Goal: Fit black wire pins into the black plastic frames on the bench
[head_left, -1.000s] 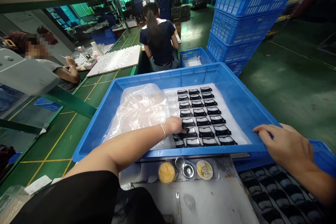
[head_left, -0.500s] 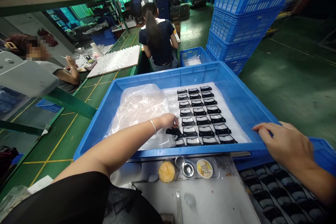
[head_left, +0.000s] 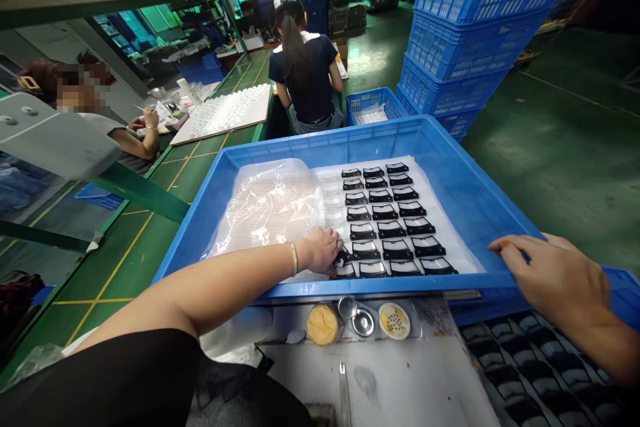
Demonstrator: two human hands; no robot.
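My left hand (head_left: pixel 321 250) rests at the lower left of a grid of black-framed parts (head_left: pixel 385 217), partly covering a black piece (head_left: pixel 343 257). Whether it grips that piece is hidden. The parts lie in rows on a white sheet (head_left: pixel 330 193) inside a blue plastic tray (head_left: pixel 400 285). A folded clear plastic pack (head_left: pixel 267 210) lies to the left of them, just beyond my left wrist. My right hand (head_left: pixel 550 273) curls over the tray's right rim, holding it.
Below the tray sit a yellow-filled dish (head_left: pixel 323 324), a metal cup (head_left: pixel 363 322), and a perforated disc (head_left: pixel 394 320). Dark parts fill a tray (head_left: pixel 530 367) at lower right. Blue crates (head_left: pixel 470 33) stand stacked behind. Co-workers sit at a green bench (head_left: pixel 140 260) and beyond the tray (head_left: pixel 307 73).
My left hand has moved down toward the tray's near edge, over the loose black piece. The view has shifted slightly, and my right hand stays on the rim.
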